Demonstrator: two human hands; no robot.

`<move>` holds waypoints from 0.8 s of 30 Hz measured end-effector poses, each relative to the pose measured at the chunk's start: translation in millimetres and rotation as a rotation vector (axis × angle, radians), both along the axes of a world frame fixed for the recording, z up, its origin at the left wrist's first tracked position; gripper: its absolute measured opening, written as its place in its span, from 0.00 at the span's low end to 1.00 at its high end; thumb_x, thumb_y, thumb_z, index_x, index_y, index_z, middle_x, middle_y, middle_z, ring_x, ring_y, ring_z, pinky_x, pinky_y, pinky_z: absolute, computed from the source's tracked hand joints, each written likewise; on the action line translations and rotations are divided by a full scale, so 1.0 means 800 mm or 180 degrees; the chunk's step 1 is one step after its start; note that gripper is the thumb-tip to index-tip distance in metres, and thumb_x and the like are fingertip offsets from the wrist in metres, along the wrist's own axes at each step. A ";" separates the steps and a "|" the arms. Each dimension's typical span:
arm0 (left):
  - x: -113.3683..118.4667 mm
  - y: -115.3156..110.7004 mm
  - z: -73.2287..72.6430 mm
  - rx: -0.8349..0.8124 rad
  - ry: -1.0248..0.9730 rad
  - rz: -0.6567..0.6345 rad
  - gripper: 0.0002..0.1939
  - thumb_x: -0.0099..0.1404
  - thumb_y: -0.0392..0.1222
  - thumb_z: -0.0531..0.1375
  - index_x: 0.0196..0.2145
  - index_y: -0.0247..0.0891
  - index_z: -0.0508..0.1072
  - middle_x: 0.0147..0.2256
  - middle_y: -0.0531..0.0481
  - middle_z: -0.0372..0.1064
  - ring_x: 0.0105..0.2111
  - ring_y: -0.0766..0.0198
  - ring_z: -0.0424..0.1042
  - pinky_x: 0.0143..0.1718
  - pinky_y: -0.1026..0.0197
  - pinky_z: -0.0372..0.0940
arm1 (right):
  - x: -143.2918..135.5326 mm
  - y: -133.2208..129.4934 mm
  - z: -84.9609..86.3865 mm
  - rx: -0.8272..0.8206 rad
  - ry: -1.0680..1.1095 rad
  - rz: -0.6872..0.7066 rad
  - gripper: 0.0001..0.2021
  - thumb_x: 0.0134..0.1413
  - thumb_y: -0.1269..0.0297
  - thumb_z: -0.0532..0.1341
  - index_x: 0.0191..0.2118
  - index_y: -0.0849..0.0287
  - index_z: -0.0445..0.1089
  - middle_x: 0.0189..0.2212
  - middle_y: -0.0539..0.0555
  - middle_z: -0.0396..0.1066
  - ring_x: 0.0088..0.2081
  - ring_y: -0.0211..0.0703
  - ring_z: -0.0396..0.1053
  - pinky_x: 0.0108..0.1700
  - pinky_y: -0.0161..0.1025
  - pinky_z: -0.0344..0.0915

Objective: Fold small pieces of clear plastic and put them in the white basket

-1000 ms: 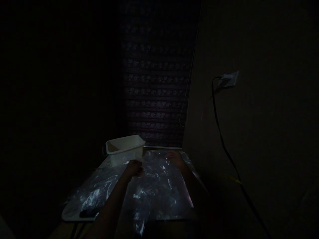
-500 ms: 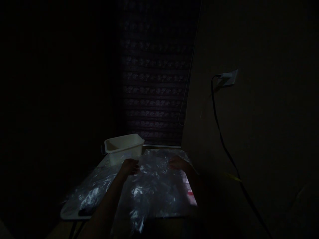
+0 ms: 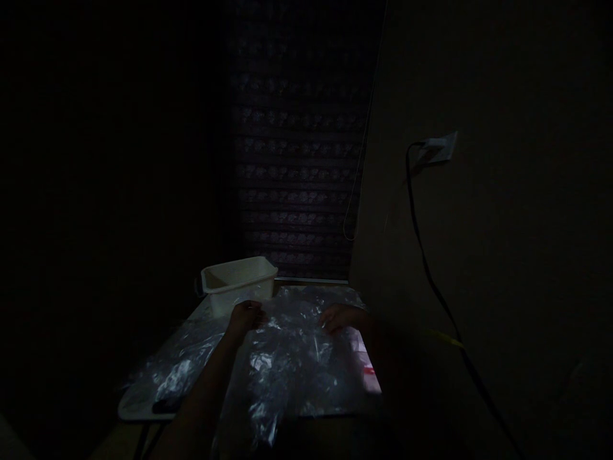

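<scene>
Crumpled clear plastic sheeting (image 3: 297, 358) covers the middle of a small table (image 3: 134, 407) and hangs over its near edge. My left hand (image 3: 246, 316) is at the sheeting's left side, just in front of a white bin, its fingers curled on the plastic. On the right side my right hand (image 3: 338, 317) has its fingers bent down onto the same sheeting. More shiny plastic (image 3: 179, 370) lies to the left of my left forearm. The view is very dark, so the exact finger contact is hard to make out.
The white bin (image 3: 239, 291) stands at the table's back left. A dark object (image 3: 165, 406) lies at the front left corner. A pink and white item (image 3: 368, 367) shows at the right edge. A black cord (image 3: 431, 284) hangs from a wall outlet (image 3: 443, 148).
My left hand has shifted slightly left. My right hand has moved a little left and its fingers now point more downward. The plastic between them has changed its creases slightly.
</scene>
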State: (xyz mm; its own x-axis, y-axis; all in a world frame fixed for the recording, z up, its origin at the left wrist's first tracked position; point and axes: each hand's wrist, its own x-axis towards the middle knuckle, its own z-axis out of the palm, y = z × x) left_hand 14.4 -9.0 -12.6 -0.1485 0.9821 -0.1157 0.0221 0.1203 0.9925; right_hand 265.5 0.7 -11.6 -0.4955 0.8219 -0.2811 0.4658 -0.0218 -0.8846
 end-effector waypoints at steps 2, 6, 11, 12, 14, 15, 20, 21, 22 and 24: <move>0.000 -0.002 0.002 0.0052 -0.0031 0.0014 0.02 0.49 0.34 0.49 0.24 0.34 0.58 0.15 0.54 0.62 0.13 0.71 0.63 0.15 0.69 0.55 | 0.000 0.002 0.002 -0.0028 -0.0012 -0.0141 0.12 0.24 0.71 0.60 0.25 0.63 0.66 0.14 0.46 0.61 0.16 0.29 0.57 0.19 0.28 0.53; 0.002 -0.007 0.009 0.0216 -0.0087 0.0091 0.03 0.49 0.34 0.50 0.25 0.35 0.58 0.16 0.54 0.61 0.14 0.71 0.63 0.15 0.70 0.55 | 0.001 0.003 0.009 0.0065 0.0116 -0.0558 0.10 0.25 0.74 0.59 0.24 0.62 0.65 0.10 0.45 0.59 0.14 0.28 0.54 0.17 0.27 0.50; 0.003 -0.006 0.011 0.0347 -0.0152 0.0195 0.08 0.47 0.36 0.51 0.29 0.36 0.56 0.20 0.54 0.61 0.16 0.70 0.64 0.17 0.66 0.58 | 0.006 -0.001 0.020 -0.0080 0.0566 -0.0748 0.09 0.25 0.73 0.59 0.23 0.62 0.64 0.14 0.46 0.62 0.16 0.30 0.58 0.19 0.29 0.54; 0.003 -0.005 0.010 0.0424 -0.0127 0.0237 0.10 0.46 0.37 0.52 0.30 0.36 0.56 0.21 0.53 0.60 0.17 0.69 0.64 0.19 0.65 0.59 | 0.007 -0.004 0.024 -0.0107 0.0688 -0.0753 0.10 0.26 0.73 0.59 0.24 0.61 0.64 0.15 0.46 0.62 0.17 0.30 0.59 0.20 0.30 0.55; 0.001 -0.002 0.007 0.0626 0.0074 0.0353 0.13 0.45 0.37 0.52 0.31 0.36 0.56 0.22 0.52 0.60 0.20 0.68 0.64 0.20 0.64 0.59 | 0.006 -0.008 0.030 -0.0126 0.1009 -0.0738 0.09 0.27 0.72 0.59 0.25 0.62 0.63 0.16 0.46 0.62 0.19 0.30 0.60 0.23 0.31 0.57; 0.000 0.000 0.006 0.0723 0.0257 0.0414 0.13 0.44 0.38 0.52 0.31 0.36 0.56 0.23 0.51 0.60 0.22 0.67 0.64 0.21 0.63 0.59 | 0.005 -0.010 0.033 -0.0132 0.1202 -0.0745 0.09 0.28 0.71 0.59 0.25 0.62 0.63 0.17 0.46 0.62 0.19 0.31 0.61 0.24 0.32 0.58; 0.004 0.003 0.012 0.1101 0.1205 0.0530 0.12 0.41 0.41 0.54 0.26 0.36 0.60 0.27 0.48 0.62 0.26 0.64 0.63 0.25 0.63 0.58 | -0.005 -0.013 0.045 -0.0059 0.1897 -0.0969 0.08 0.28 0.71 0.60 0.22 0.62 0.62 0.18 0.47 0.61 0.20 0.31 0.62 0.26 0.34 0.59; 0.008 0.002 0.016 0.1183 0.1287 0.0518 0.11 0.41 0.42 0.54 0.26 0.36 0.61 0.27 0.48 0.62 0.26 0.64 0.63 0.26 0.63 0.58 | -0.008 -0.013 0.048 -0.0013 0.2007 -0.1039 0.07 0.28 0.71 0.60 0.22 0.62 0.62 0.18 0.47 0.62 0.20 0.32 0.62 0.26 0.34 0.59; 0.012 0.001 0.020 0.1267 0.1329 0.0484 0.11 0.41 0.42 0.54 0.25 0.36 0.61 0.27 0.48 0.62 0.26 0.64 0.63 0.27 0.63 0.58 | -0.011 -0.014 0.051 0.0039 0.2116 -0.1097 0.07 0.28 0.71 0.60 0.22 0.62 0.62 0.18 0.47 0.62 0.21 0.33 0.63 0.27 0.34 0.59; 0.021 -0.003 0.029 0.1399 0.1321 0.0293 0.11 0.41 0.43 0.54 0.24 0.36 0.62 0.25 0.50 0.62 0.26 0.65 0.63 0.28 0.63 0.57 | -0.018 -0.016 0.059 0.0143 0.2354 -0.1143 0.07 0.29 0.71 0.59 0.23 0.61 0.62 0.19 0.48 0.62 0.23 0.34 0.64 0.29 0.35 0.60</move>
